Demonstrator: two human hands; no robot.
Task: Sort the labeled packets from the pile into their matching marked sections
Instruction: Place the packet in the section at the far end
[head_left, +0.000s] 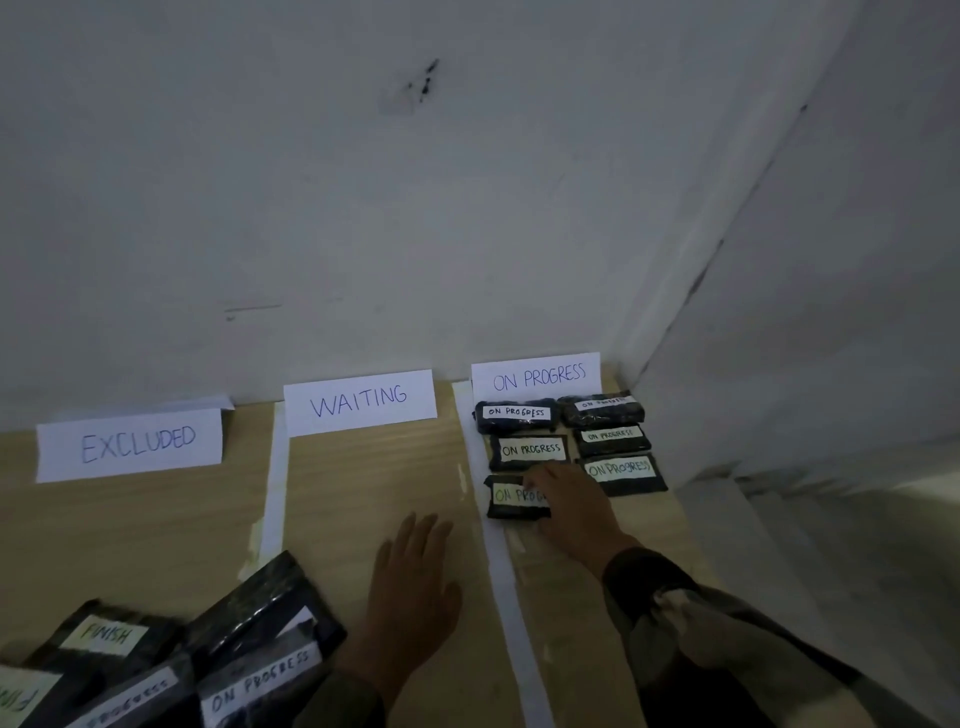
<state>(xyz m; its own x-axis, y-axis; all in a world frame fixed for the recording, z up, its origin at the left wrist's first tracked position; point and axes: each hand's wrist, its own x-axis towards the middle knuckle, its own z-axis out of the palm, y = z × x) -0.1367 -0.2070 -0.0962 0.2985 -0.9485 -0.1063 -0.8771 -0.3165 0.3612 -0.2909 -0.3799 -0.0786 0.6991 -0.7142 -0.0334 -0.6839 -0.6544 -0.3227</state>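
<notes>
Piled dark packets (171, 660), labelled FINISH and ON PROGRESS, are seen at 7 o'clock on the wooden desk (130, 530). The left hand (410, 587) is laid flat on the desk, fingers straight, within the section headed by the WAITING sign (358, 402). At 2 o'clock from it, the right hand (571, 512) is rested, fingers extended, over the right end of an ON PROGRESS packet (511, 499), which lies on the desk in the section headed by the ON PROGRESS sign (537, 375). Five like-labelled packets (530, 449) are ranged in two columns at 12 and 1 o'clock from it. Sections are divided by white tape strips (272, 483). An EXCLUDED sign (132, 447) is propped at 9 o'clock against the wall (311, 208).
</notes>
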